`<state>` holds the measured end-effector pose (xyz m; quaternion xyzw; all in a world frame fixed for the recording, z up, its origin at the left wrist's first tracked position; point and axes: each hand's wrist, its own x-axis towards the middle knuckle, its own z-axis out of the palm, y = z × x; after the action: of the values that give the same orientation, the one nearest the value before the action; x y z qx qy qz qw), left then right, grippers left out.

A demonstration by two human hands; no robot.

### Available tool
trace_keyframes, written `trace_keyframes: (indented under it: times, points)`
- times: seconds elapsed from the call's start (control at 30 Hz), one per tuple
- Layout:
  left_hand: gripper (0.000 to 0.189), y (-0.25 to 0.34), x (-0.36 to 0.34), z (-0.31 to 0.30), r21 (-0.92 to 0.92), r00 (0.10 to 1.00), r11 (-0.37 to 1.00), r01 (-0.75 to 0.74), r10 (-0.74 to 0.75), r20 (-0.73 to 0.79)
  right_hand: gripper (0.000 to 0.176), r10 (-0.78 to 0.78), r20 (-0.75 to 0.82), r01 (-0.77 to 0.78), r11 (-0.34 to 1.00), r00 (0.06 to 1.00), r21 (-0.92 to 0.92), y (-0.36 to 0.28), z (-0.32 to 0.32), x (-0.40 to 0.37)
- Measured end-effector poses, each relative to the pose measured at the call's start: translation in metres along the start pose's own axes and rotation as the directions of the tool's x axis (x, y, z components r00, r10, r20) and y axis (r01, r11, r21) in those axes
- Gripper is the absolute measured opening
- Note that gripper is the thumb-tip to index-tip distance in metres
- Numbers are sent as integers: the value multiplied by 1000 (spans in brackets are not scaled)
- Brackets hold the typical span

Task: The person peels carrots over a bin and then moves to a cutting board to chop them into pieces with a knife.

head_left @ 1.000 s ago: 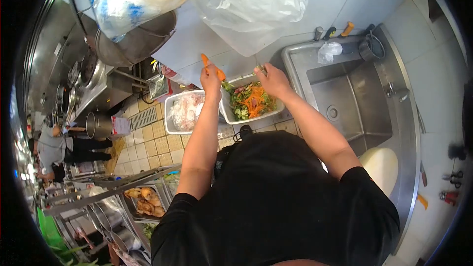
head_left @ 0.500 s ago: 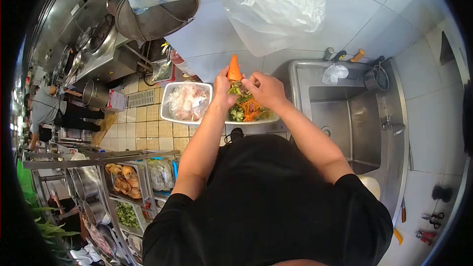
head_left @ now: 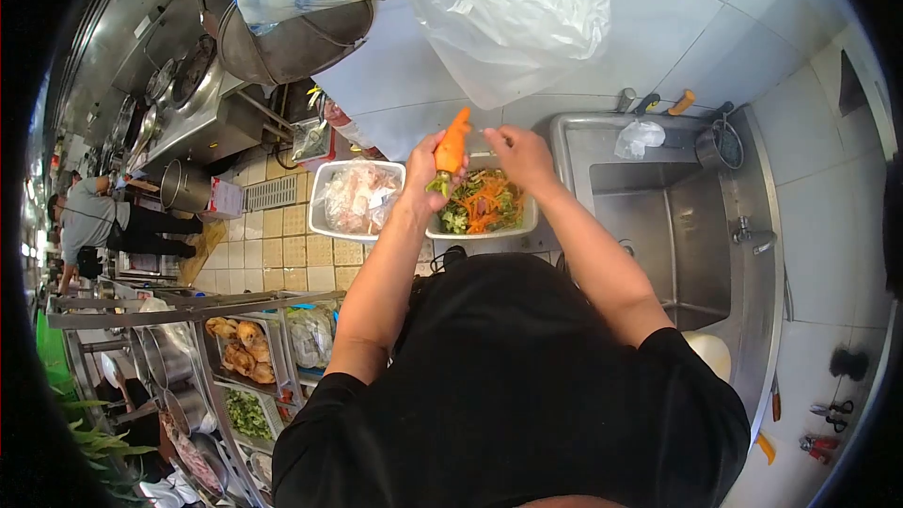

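An orange carrot point(head_left: 452, 146) with a green stalk end is gripped in my left hand point(head_left: 423, 166), its narrow tip pointing up and away from me. Just to the right, my right hand point(head_left: 527, 160) is closed with bent fingers. Whatever it may hold is too small and hidden to make out. Below both hands sits a white tub point(head_left: 532, 219) of orange peelings point(head_left: 489, 212) and green leafy scraps point(head_left: 455, 218). Beside it on the left stands another white tub point(head_left: 315, 224), holding pale pinkish contents under clear plastic point(head_left: 357, 196).
To the right is a steel sink point(head_left: 649, 226), with several handled tools along its back edge. A clear plastic bag point(head_left: 513, 28) hangs in front. On the left stands a rack point(head_left: 212, 357) with trays of food. A co-worker point(head_left: 103, 221) stands further left.
The carrot has tilted and turned in my left hand, showing its green end. My right hand has moved away from it to the right. The tub of scraps is more exposed.
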<state>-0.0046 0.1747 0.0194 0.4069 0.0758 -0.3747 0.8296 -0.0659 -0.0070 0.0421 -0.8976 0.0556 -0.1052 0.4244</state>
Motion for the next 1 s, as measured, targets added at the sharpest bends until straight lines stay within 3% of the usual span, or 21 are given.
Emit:
trace_keyframes:
  times: [0.07, 0.27, 0.33, 0.37, 0.47, 0.53, 0.6, 0.67, 0.73, 0.83, 0.9, 1.0]
  points:
    - [35, 0, -4, 2, 22, 998, 1000, 15, -14, -67, 39, 60, -36, -58, 998, 998, 36, 7, 5, 2]
    - [35, -5, 0, 8, -103, 988, 994, -31, 15, -156, 35, -3, 177, -26, 987, 984, 158, -20, 8, -16]
    - [33, -5, 2, -2, -43, 1000, 999, 1, -1, 0, 46, 56, 227, -89, 986, 972, 137, -18, 7, -10]
    - [33, -6, 3, -6, -44, 1000, 999, 2, -2, 0, 46, 57, 228, -91, 986, 972, 137, -13, 7, -5]
    - [35, -12, 6, -24, 22, 998, 999, 41, -40, -45, 48, 90, 166, -97, 995, 982, 36, 12, 9, 15]
    - [35, -9, 8, -37, 46, 995, 997, 66, -69, 76, 50, 173, 142, -170, 985, 974, -35, 31, 11, 33]
    - [36, -6, 3, -42, 44, 992, 996, 82, -86, 97, 51, 138, 80, -138, 990, 987, -17, 47, 12, 44]
    - [38, -1, -3, -44, 41, 989, 995, 95, -99, 111, 51, 211, -5, -211, 976, 978, -48, 60, 14, 50]
    - [42, 3, -7, -36, 25, 989, 999, 36, -39, 143, 50, 202, -27, -203, 978, 979, -42, 53, 15, 46]
    - [46, 6, -7, -25, 7, 999, 1000, 22, -22, 27, 48, 149, -88, -145, 988, 985, 46, 26, 19, 26]
    - [45, 4, 1, -28, 26, 999, 999, 23, -22, -29, 44, 71, 97, -78, 995, 993, 67, -2, 20, 9]
    - [43, 2, 7, -23, 53, 992, 998, 22, -16, -121, 40, 51, 215, -42, 998, 975, -44, -27, 22, -5]
